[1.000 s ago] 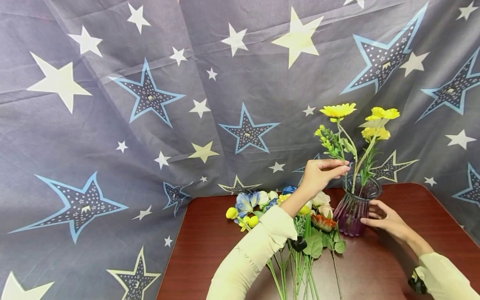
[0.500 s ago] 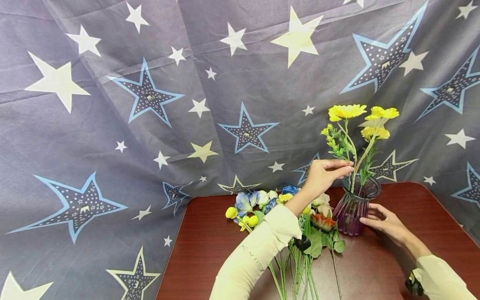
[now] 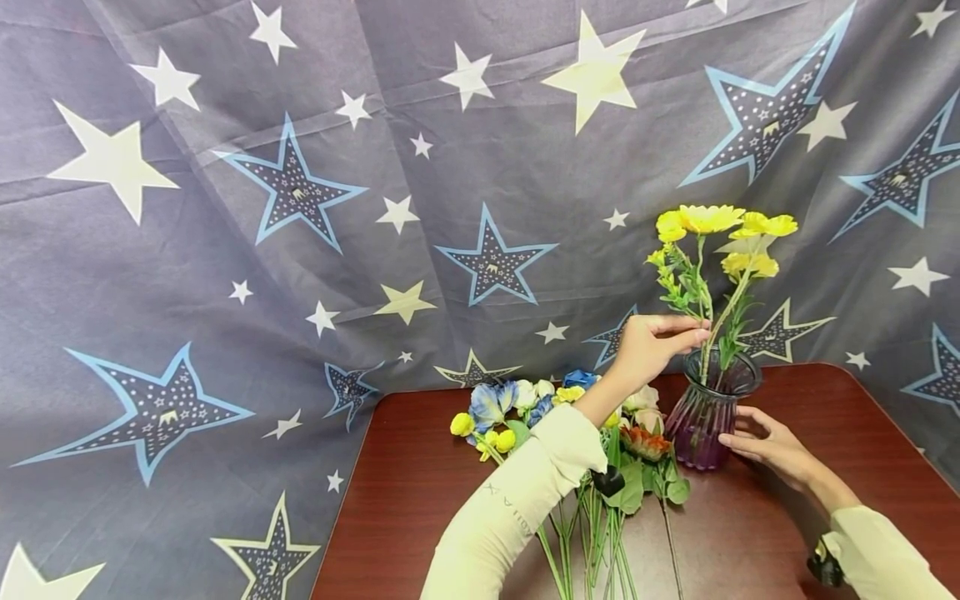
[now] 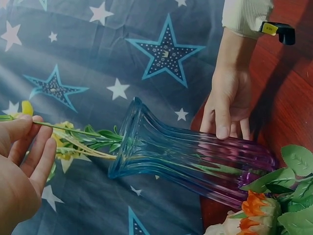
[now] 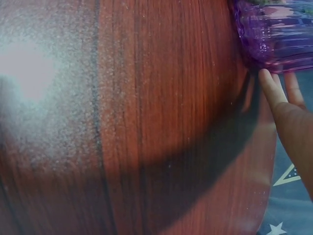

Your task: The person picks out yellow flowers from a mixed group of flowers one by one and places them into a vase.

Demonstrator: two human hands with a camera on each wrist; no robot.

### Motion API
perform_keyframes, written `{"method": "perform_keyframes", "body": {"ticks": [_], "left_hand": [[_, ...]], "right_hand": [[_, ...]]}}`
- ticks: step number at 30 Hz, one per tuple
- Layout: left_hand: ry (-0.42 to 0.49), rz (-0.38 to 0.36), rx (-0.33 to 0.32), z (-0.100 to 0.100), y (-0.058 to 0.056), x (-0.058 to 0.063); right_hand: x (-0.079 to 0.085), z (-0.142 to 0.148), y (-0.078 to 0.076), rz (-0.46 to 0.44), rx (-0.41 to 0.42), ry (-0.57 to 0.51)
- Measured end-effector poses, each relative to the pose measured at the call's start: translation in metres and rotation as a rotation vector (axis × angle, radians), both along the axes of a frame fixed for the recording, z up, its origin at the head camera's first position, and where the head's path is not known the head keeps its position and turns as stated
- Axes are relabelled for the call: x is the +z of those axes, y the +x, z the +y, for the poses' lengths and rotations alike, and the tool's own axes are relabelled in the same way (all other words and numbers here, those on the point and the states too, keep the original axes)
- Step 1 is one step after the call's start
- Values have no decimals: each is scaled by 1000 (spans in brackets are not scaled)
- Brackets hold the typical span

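Note:
My left hand (image 3: pixel 654 346) pinches a thin green stem (image 4: pixel 73 128) of a yellow artificial flower between thumb and fingertips. That stem runs into the mouth of a ribbed glass vase (image 3: pixel 701 437), blue-grey at the rim and purple toward its base. Above the rim, yellow flowers (image 3: pixel 708 218) and green leaves fan out. Low on the vase's right side, my right hand (image 3: pixel 776 450) touches the glass with its thumb near the edge. Its other fingers (image 4: pixel 208 117) reach partly behind the glass, where their tips are blurred by it.
Beside the vase on the left lies a pile of artificial flowers, with a blue bloom (image 3: pixel 491 406), an orange one (image 3: pixel 647 446) and long green stems (image 3: pixel 600 542). The reddish-brown table (image 3: pixel 405 492) backs onto a grey curtain (image 3: pixel 247 367) with stars.
My left hand has shifted slightly right with the stem, and the yellow blooms above it have swung right over the vase. My right hand stays at the vase.

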State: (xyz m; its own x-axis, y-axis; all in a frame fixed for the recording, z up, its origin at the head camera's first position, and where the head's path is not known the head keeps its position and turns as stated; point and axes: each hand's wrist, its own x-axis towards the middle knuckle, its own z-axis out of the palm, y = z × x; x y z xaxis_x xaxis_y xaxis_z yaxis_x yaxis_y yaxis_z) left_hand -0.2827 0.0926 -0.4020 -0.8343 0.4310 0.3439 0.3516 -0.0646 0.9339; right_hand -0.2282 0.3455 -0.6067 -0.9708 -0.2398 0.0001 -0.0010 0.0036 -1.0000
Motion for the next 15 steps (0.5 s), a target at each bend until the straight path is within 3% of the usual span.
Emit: {"method": "perform_keyframes", "body": {"ticks": [6, 15], "left_hand": [[12, -13, -34, 3, -2, -1], [-5, -13, -36, 8, -4, -3]], "right_hand": [[-7, 3, 0, 9, 74, -130], [-10, 4, -2, -8, 61, -136]]}}
